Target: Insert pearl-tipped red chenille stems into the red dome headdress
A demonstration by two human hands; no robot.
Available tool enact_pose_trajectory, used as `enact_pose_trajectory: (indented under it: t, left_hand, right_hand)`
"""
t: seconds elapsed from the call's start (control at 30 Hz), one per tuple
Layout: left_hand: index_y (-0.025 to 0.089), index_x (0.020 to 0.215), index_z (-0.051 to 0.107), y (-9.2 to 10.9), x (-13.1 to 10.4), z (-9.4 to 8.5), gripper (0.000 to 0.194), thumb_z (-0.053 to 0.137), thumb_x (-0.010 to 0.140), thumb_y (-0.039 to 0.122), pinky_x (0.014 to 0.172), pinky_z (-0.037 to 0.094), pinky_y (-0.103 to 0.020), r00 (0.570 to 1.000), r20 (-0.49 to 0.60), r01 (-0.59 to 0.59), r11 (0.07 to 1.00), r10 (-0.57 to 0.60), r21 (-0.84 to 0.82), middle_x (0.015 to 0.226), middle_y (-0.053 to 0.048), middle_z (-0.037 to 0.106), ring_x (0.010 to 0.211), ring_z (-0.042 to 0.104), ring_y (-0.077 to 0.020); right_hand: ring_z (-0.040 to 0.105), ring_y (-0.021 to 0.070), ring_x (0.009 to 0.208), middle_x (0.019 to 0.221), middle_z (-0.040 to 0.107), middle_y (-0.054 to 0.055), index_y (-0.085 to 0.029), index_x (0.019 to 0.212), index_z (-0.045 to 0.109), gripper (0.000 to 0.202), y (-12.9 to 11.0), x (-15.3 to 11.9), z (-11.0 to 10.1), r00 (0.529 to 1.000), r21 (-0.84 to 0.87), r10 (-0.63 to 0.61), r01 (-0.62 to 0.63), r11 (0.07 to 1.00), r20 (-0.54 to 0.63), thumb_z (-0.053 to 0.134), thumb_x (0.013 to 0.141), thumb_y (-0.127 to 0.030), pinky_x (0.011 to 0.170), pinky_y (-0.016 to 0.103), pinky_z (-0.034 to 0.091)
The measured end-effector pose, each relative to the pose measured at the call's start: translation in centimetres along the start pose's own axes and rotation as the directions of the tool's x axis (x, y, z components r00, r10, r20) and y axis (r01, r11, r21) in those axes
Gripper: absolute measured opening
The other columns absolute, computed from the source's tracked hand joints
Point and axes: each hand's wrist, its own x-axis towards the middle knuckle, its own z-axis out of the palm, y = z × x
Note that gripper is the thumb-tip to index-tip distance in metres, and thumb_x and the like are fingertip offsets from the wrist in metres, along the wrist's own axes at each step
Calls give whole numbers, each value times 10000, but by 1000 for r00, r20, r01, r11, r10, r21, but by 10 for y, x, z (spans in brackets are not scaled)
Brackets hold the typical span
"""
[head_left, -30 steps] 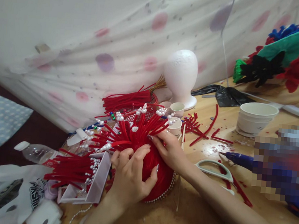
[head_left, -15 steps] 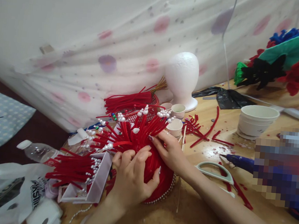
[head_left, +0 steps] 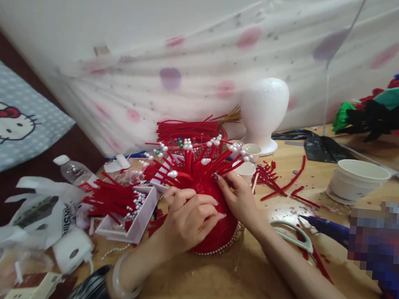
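Note:
A red domed headpiece (head_left: pixel 218 232) edged with small beads stands on the table, and red fuzzy stems (head_left: pixel 198 165) tipped with white beads fan out from its top. Over its left front is my left hand (head_left: pixel 191 216), its fingers bent and somewhat apart, with nothing visible between them. My right hand (head_left: pixel 239 195) rests at the right side of the stems, thumb and fingers closed around the base of some red stems. A white box (head_left: pixel 142 219) at the left holds more red stems with white beads.
Behind stand a white foam head (head_left: pixel 265 111) and small paper cups (head_left: pixel 244 169). Scissors (head_left: pixel 295 234), a blue glue gun (head_left: pixel 330 228) and a large cup (head_left: pixel 355 182) lie to the right. Bottle (head_left: pixel 74 170) and plastic bag (head_left: pixel 46 206) are at the left.
The view has shifted left, so things appear further right. My left hand's fingers have drawn closer together over the headpiece. My right hand stays by the stems.

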Motion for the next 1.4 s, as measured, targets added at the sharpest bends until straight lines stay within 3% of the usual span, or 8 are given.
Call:
enact_pose_trajectory:
  t: [0.13,0.33,0.5,0.7,0.87,0.97,1.1,1.4]
  left_hand:
    - [323,913,681,7,-9,-13,190,777,769,243,866,275,-364,993,-47,-107,994,107,3,847,135,748,841,546,-147]
    - [342,857,694,17,-30,-14,87,714,838,260,880,276,-344,996,-44,-73,997,72,-24,828,172,756,789,627,-70]
    - [283,905,682,15,-45,-2,109,598,927,218,854,281,-335,996,-94,-7,999,3,-46,871,117,769,781,648,-74]
    - [246,918,665,14,-59,3,81,585,927,233,834,302,-340,974,-223,58,992,-31,114,779,64,755,739,631,-124]
    - [152,1048,626,-11,-67,-3,214,441,944,170,868,325,-397,932,-307,257,950,-195,176,950,-105,720,929,608,-228]
    - [150,1258,558,-27,-70,-5,352,452,928,213,950,305,-446,927,-203,353,918,-316,182,1218,-157,640,1121,563,-273]
    - [201,1387,459,-35,-74,-1,462,377,935,248,1006,342,-431,930,-26,366,920,-366,141,1293,-112,621,1191,551,-239]
    - [188,1433,420,-38,-81,7,507,313,938,222,1025,384,-468,934,46,350,933,-355,82,1321,-132,604,1220,540,-250]
  right_hand:
    - [521,172,718,768,605,19,-200,761,551,186,0,0,1,1000,12,30,-30,999,-9,497,905,-305,699,304,418]
    - [504,173,710,757,603,20,-202,770,545,207,2,-2,2,999,14,53,-53,998,-6,514,907,-354,697,311,422]
    - [526,183,729,791,625,35,-191,828,576,243,4,-1,2,999,24,38,-38,999,9,500,912,-406,701,318,435]
    - [534,185,702,758,623,40,-185,780,558,294,3,-1,3,1000,-14,1,-1,1000,-21,489,899,-445,693,326,442]
    - [529,185,690,735,619,35,-194,757,554,293,0,-2,2,999,-42,-14,13,999,-29,475,899,-438,679,322,438]
    - [511,179,666,710,607,28,-206,717,529,286,-1,-2,2,999,-49,-20,19,999,-31,486,890,-429,662,319,433]
    - [499,180,645,686,595,26,-212,708,521,295,-1,-1,2,999,-46,-30,28,999,-41,477,885,-443,629,316,426]
    - [517,189,663,702,609,37,-214,708,528,318,-3,-1,3,998,-51,-42,40,998,-52,473,884,-473,654,326,441]
